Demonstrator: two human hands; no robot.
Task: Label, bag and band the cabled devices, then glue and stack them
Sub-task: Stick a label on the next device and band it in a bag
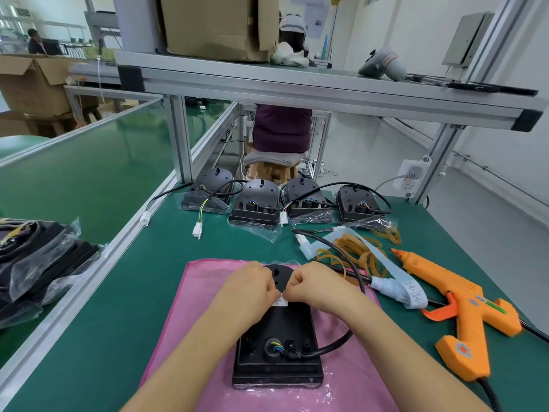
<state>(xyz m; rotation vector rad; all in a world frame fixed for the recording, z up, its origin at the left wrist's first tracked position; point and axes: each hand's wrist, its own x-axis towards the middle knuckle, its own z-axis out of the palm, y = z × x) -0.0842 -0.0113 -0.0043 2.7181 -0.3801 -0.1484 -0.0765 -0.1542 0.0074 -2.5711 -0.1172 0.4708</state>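
Note:
A black cabled device (279,331) lies face down on a pink cloth (175,337) in front of me, its black cable (341,341) looping off to the right. Above its upper half, my left hand (252,285) and my right hand (315,285) meet with curled fingers and together pinch a small white label (280,301), which hangs against the device's back. A strip of white labels (407,292) lies to the right. Beside it are loose tan rubber bands (353,251) and an orange glue gun (457,304).
Several more black devices (255,205) with cables sit in clear bags in a row at the far edge of the green table (124,292). Bagged devices (38,263) are piled on the conveyor at left. An aluminium shelf frame (297,84) spans overhead. A person sits on a stool (276,165) beyond.

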